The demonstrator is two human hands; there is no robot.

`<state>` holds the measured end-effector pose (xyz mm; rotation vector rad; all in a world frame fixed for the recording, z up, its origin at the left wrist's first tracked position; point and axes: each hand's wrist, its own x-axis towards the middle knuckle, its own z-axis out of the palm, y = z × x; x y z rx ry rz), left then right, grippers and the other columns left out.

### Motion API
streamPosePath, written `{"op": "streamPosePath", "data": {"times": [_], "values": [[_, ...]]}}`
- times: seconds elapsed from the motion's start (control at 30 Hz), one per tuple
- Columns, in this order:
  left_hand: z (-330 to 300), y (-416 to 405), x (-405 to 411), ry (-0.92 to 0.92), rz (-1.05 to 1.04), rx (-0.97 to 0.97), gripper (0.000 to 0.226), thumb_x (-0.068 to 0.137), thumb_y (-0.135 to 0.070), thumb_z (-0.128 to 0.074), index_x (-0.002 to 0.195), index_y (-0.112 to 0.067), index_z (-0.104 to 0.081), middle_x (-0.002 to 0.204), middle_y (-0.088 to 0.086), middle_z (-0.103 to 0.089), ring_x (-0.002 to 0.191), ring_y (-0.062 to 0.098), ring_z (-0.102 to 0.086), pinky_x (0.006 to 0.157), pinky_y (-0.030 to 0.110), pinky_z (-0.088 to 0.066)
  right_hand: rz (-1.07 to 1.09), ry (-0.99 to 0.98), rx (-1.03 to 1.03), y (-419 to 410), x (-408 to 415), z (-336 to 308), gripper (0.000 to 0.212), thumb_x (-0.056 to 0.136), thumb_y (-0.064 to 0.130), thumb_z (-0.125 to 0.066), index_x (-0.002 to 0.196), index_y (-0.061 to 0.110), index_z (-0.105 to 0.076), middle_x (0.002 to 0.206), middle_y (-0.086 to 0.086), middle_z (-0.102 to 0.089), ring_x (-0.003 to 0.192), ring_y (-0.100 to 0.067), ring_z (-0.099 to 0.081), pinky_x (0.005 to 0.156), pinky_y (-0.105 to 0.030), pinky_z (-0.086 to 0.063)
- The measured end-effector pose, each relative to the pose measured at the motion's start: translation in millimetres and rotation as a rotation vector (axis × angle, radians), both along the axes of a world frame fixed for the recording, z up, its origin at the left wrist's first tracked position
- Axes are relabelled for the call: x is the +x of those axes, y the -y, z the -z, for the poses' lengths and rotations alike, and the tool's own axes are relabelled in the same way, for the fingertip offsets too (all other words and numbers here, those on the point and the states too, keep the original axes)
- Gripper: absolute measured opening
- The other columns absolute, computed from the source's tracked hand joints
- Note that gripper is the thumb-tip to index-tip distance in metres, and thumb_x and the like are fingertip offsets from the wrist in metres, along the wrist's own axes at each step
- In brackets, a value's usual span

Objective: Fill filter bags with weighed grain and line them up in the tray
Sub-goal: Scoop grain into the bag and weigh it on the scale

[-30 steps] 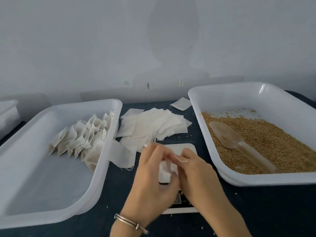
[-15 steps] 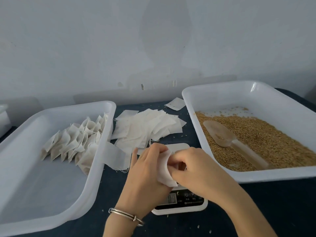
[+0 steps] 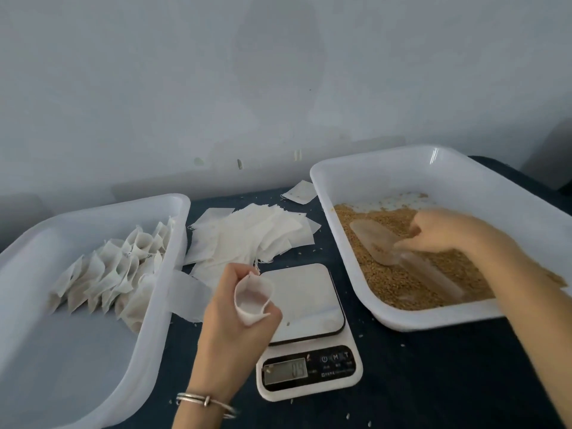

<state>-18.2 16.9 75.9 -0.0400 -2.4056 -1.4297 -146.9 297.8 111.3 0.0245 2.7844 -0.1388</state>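
Left hand, lower centre: fingers curled round an open white filter bag, held beside the white digital scale. Right hand, right of frame: fingers loosely bent, reaching onto the clear plastic scoop lying on brown grain in the white tray; grip unclear through blur. Filled bags lined in left white tray.

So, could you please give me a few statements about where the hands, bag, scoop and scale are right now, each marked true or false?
1. The left hand holds an opened filter bag with its mouth up. True.
2. The right hand rests on the scale. False: it reaches into the grain tray, at the clear scoop.
3. The scale's platform carries a filled bag. False: only a stray grain or two lies on it.
4. Filled bags stand lined up in the left tray. True.
5. A pile of flat empty bags lies between the two trays. True.
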Motion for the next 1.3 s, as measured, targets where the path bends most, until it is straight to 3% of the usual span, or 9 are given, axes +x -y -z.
{"op": "streamPosePath", "data": {"times": [0.2,0.33,0.47,0.6,0.8,0.9,0.97,1.03,1.3], "values": [[-0.3,-4.7,-2.9,-0.01,0.023,0.017,0.035,0.069,0.004,-0.066,0.085,-0.022,-0.048,0.077,-0.01,-0.055,0.065,0.004,-0.05,0.056,0.009,-0.042,-0.072,0.129,0.078,-3.7,-13.8,18.9,0.031,0.087,0.043,-0.059,0.076,0.015,-0.054,0.073,0.003,-0.058,0.061,-0.012,-0.052,0.055,-0.021,-0.042],[0.7,-3.4,-6.1,-0.016,0.027,0.006,0.035,0.07,0.004,-0.066,0.086,-0.022,-0.048,0.078,-0.009,-0.055,0.066,0.005,-0.051,0.055,0.009,-0.042,-0.035,0.034,0.109,-37.4,-19.5,-11.6,0.027,0.09,0.04,-0.058,0.103,0.017,-0.065,0.095,0.0,-0.068,0.079,-0.013,-0.066,0.079,-0.03,-0.055],[4.6,-3.5,-7.6,-0.008,0.028,0.015,0.035,0.07,0.003,-0.065,0.086,-0.023,-0.049,0.077,-0.009,-0.056,0.066,0.006,-0.052,0.056,0.009,-0.042,-0.085,0.089,0.369,-67.8,-13.5,-36.1,0.013,0.082,0.034,-0.069,0.092,0.026,-0.068,0.096,0.009,-0.068,0.085,-0.01,-0.065,0.078,-0.024,-0.052],[8.8,-5.9,-8.4,-0.001,0.026,0.013,0.035,0.071,0.001,-0.065,0.086,-0.025,-0.048,0.077,-0.01,-0.054,0.068,0.006,-0.051,0.057,0.01,-0.042,-0.207,0.271,0.236,-59.0,2.5,-25.9,0.023,0.08,0.025,-0.072,0.101,0.035,-0.071,0.097,0.024,-0.066,0.089,0.004,-0.06,0.092,-0.023,-0.048],[7.5,-6.8,-4.5,-0.009,0.036,0.037,0.026,0.063,-0.017,-0.06,0.085,-0.025,-0.048,0.079,-0.011,-0.055,0.072,0.006,-0.053,0.06,0.008,-0.042,-0.16,0.247,0.01,-42.3,12.8,3.4,0.024,0.08,0.023,-0.073,0.104,0.028,-0.072,0.101,0.017,-0.067,0.096,-0.005,-0.061,0.096,-0.033,-0.048],[8.0,-4.1,-4.8,-0.013,0.017,0.054,0.028,0.065,-0.013,-0.064,0.086,-0.024,-0.049,0.079,-0.009,-0.056,0.067,0.005,-0.053,0.057,0.008,-0.042,-0.14,0.235,-0.07,-44.1,16.5,3.8,0.003,0.082,0.028,-0.071,0.085,0.029,-0.069,0.086,0.018,-0.064,0.081,0.001,-0.06,0.082,-0.025,-0.049],[8.7,-4.0,-5.2,-0.014,0.015,0.055,0.03,0.066,-0.009,-0.066,0.086,-0.023,-0.049,0.078,-0.008,-0.056,0.067,0.006,-0.053,0.057,0.01,-0.043,-0.145,0.212,-0.077,-39.4,17.0,2.6,0.011,0.085,0.033,-0.068,0.075,0.031,-0.063,0.063,0.019,-0.06,0.054,0.006,-0.054,0.059,-0.015,-0.04],[9.0,-5.3,-4.8,-0.01,0.021,0.056,0.028,0.062,-0.016,-0.062,0.086,-0.023,-0.049,0.079,-0.007,-0.055,0.066,0.006,-0.052,0.057,0.011,-0.043,-0.125,0.156,-0.064,-30.3,15.6,4.4,0.011,0.087,0.037,-0.064,0.08,0.029,-0.066,0.064,0.017,-0.065,0.043,0.004,-0.051,0.05,-0.013,-0.037],[9.8,-3.9,-2.2,-0.023,0.016,0.027,0.03,0.069,-0.006,-0.066,0.087,-0.023,-0.049,0.078,-0.01,-0.054,0.072,0.007,-0.052,0.06,0.009,-0.041,-0.019,-0.045,-0.081,11.4,-5.5,28.8,0.034,0.093,0.037,-0.055,0.075,0.009,-0.06,0.055,0.003,-0.053,0.044,-0.013,-0.047,0.048,-0.022,-0.042]]}}
